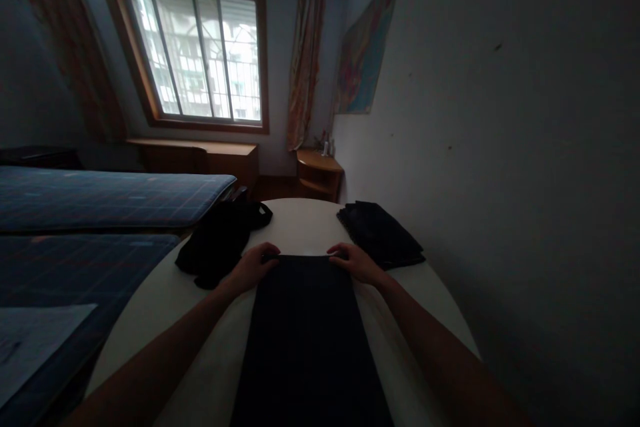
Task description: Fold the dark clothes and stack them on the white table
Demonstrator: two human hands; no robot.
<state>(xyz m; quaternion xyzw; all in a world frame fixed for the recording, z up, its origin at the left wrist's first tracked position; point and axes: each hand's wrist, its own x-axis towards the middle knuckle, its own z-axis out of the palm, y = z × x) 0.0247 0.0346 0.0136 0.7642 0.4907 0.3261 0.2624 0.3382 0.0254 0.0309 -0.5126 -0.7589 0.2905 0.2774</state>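
left hand and right hand pinch far corners of the dark cloth — its long way runs far to near.

A poster, perhaps a map, hangs right of the curtain and window.

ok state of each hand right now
Left hand: closed, holding the dark cloth at its far left corner.
Right hand: closed, holding its far right corner.

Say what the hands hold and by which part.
A dark cloth, by its far edge: left hand at one corner, right hand at the other.
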